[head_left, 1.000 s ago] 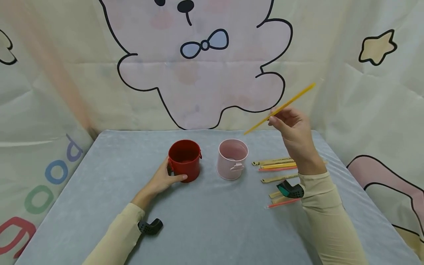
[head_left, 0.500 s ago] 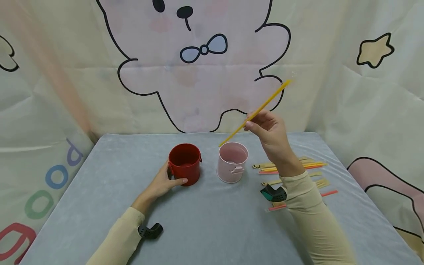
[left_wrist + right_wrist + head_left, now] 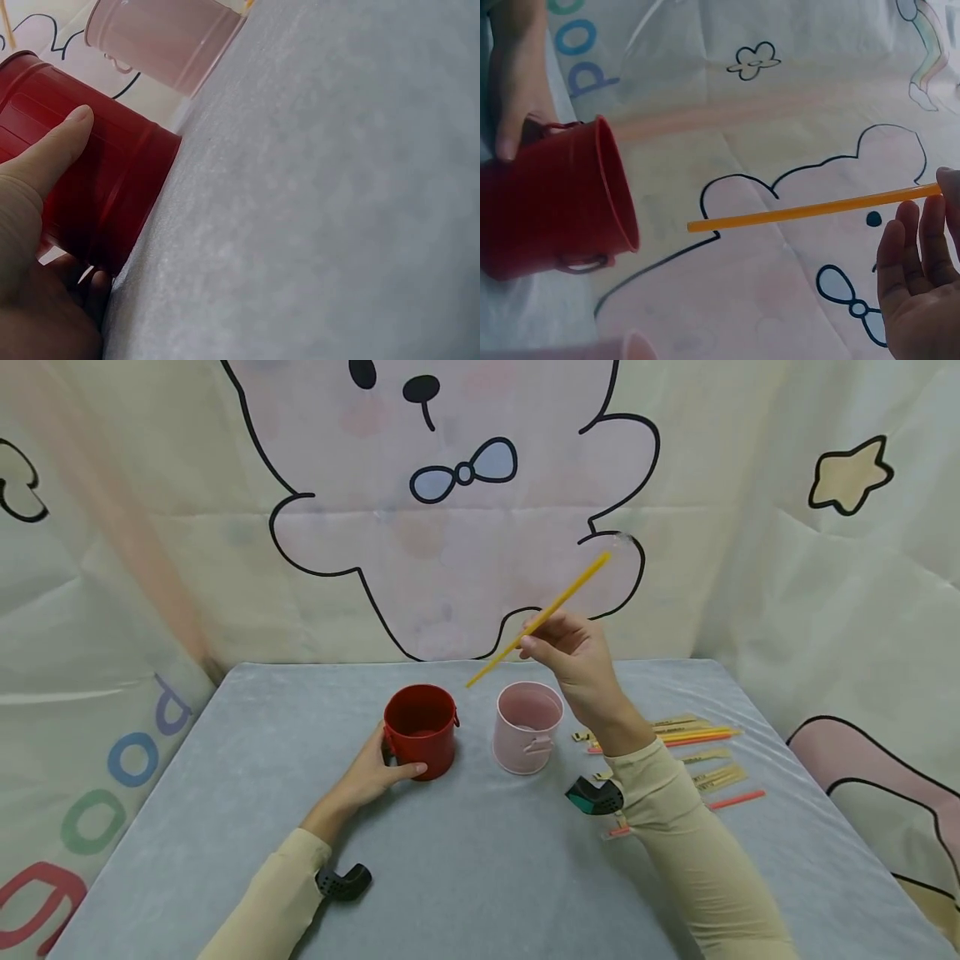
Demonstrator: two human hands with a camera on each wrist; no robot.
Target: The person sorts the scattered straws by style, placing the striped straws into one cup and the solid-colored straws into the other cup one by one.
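Note:
My left hand holds the small red bucket low on its left side. In the left wrist view the thumb lies along the bucket's wall and the other fingers reach round behind it. Between thumb and fingers, my right hand pinches a yellow drinking straw, raised above the pink bucket. The straw tilts, with its lower end towards the red bucket and apart from it. In the right wrist view the straw points at the mouth of the red bucket.
Several wrapped straws and loose yellow and orange ones lie at the right of the blue-grey cloth, partly hidden by my right forearm. A cartoon-printed curtain hangs behind the table.
My right hand has moved left with the yellow straw, from above the pile to above the pink bucket. The left hand and the red bucket stay in place.

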